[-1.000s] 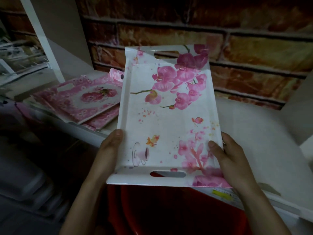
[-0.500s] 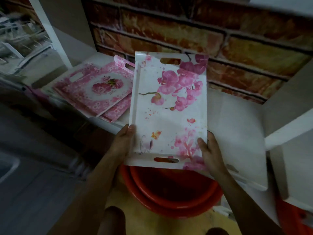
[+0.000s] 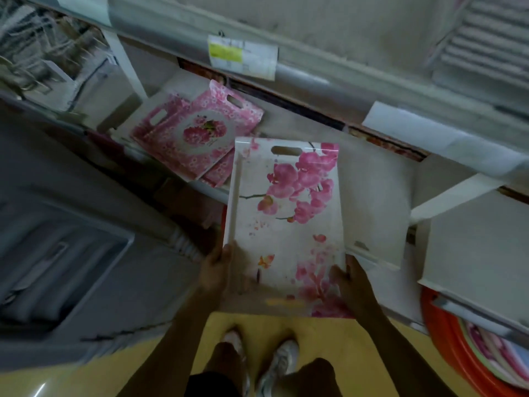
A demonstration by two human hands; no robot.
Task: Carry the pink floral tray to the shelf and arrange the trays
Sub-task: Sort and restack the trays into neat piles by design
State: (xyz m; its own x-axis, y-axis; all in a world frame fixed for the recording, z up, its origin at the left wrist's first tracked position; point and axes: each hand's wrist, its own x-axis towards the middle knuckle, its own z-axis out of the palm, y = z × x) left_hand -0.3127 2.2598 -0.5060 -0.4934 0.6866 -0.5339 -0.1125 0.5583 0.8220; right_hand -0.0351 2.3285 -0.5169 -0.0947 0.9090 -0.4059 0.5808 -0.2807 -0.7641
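Pink orchids spread over a glossy white tray (image 3: 286,224), a flat rectangle with raised rims and a slot handle at each end. The left hand (image 3: 214,270) and right hand (image 3: 353,282) each clamp a long edge near the close end, probably to keep it level and pointed lengthwise. It hangs in the air, its far end over the bare white shelf (image 3: 375,202), just right of a skewed stack (image 3: 197,136) of pink patterned trays lying there.
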